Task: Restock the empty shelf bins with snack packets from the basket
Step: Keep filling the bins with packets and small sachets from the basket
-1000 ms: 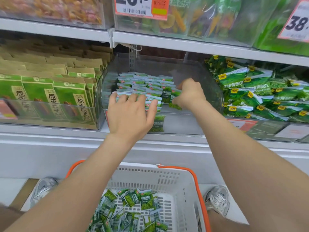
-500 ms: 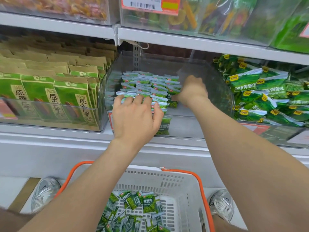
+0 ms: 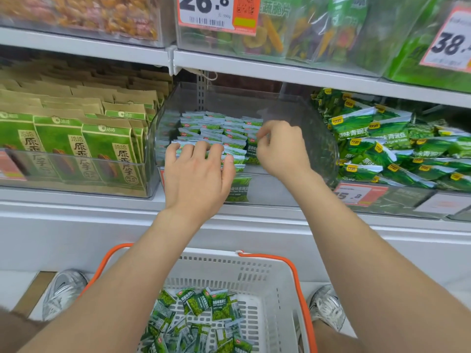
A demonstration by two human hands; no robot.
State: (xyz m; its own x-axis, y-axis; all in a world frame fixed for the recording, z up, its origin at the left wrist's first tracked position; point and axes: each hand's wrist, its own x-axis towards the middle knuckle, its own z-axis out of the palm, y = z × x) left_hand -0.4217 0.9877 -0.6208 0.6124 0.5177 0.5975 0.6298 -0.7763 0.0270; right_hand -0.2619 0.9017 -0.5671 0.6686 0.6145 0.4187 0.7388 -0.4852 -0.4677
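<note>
r hand [image 3: 281,149] pulled back a bit, fingers curled pinching a packet [image 3: 252,152] in clear bin [image 3: 318,138]; l hand [image 3: 198,179] flat, pressing front packets [image 3: 235,152]

Arms: both forearms bare right down to the frame edge. Left hand [image 3: 197,174] and right hand [image 3: 281,146] also bare. Footwear: matching pair of silver-grey trainers with a mesh upper, glossy panels, pale laces and a small dark mark on the side. Left shoe [image 3: 63,291] is on the floor, right shoe [image 3: 327,307] likewise. Bare leg [image 3: 331,338] shows just behind the right shoe. Finer detail is too blurred to read.
</note>
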